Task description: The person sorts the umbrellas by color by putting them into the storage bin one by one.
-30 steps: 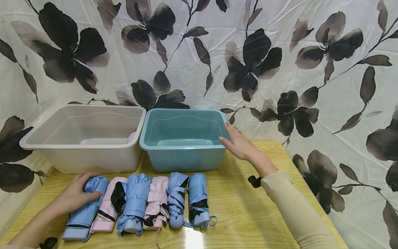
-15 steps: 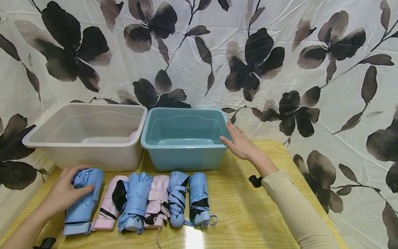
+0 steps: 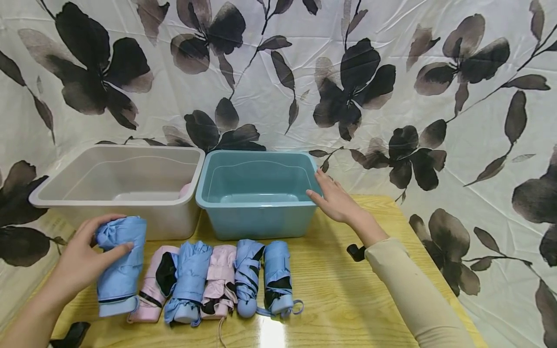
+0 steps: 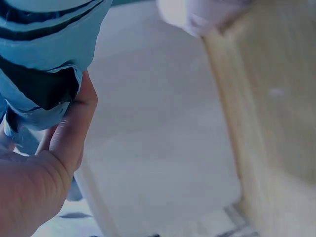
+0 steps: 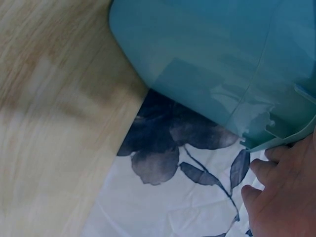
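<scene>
My left hand point(image 3: 82, 258) grips a folded blue umbrella point(image 3: 123, 270), thumb across its near side and fingers behind it. The umbrella is raised off the table, nearly upright, in front of the grey bin point(image 3: 171, 221). In the left wrist view, the fingers wrap the blue umbrella point(image 4: 47, 47), its dark inner fabric showing at a fold. My right hand point(image 3: 337, 200) rests on the right rim of the blue bin point(image 3: 261, 222), fingers straight and thumb over the rim. Fingertips of the right hand point(image 5: 286, 182) lie along that rim in the right wrist view.
Folded umbrellas lie in a row before the bins: a pink one point(image 3: 150, 295), a blue one point(image 3: 190, 280), another pink one point(image 3: 220, 278), then two blue ones. Something pink point(image 3: 184, 190) shows inside the grey bin. A floral cloth point(image 3: 278, 82) hangs behind the wooden table point(image 3: 348, 290).
My left hand has lifted the leftmost blue umbrella from the row and tilted it more upright, up toward the grey bin. The right hand stays on the blue bin's rim.
</scene>
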Tool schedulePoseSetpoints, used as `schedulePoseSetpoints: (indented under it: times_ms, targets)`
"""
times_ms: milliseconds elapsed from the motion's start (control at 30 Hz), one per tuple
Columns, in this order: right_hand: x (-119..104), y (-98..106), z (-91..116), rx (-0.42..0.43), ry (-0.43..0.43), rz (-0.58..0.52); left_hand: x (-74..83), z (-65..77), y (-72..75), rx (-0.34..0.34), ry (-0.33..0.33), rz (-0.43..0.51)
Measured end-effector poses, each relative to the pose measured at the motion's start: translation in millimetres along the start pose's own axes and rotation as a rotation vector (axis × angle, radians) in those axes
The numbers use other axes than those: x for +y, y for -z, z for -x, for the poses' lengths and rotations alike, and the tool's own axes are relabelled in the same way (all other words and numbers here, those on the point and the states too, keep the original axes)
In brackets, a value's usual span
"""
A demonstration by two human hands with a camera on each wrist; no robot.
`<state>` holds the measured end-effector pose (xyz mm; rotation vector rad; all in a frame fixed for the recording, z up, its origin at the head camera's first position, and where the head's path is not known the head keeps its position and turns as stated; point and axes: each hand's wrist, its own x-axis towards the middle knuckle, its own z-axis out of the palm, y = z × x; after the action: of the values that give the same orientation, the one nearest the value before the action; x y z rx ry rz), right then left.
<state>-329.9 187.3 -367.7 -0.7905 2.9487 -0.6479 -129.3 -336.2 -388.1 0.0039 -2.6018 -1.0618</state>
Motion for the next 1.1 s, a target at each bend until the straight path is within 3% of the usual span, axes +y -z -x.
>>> schedulePoseSetpoints:
  times_ms: [233,467,667,900,1100]
  targets:
    - [-1,-1,0,0.004,-0.001,-0.009,32.3,-5.2,-13.9,0.054,-0.003,0.192]
    - [-1,-2,2,0.004,-0.01,-0.011,70.4,-23.3,-29.1,0.089,-0.054,0.312]
    - [0,0,1,0.007,-0.003,-0.014,101.5,-45.3,-43.2,0.111,-0.084,0.377]
    - [0,1,2,-0.001,-0.006,-0.008,136.8,-76.8,-61.0,0.083,-0.105,0.508]
    - [0,2,2,0.004,-0.002,-0.003,165.5,-106.7,-77.1,0.056,-0.084,0.572]
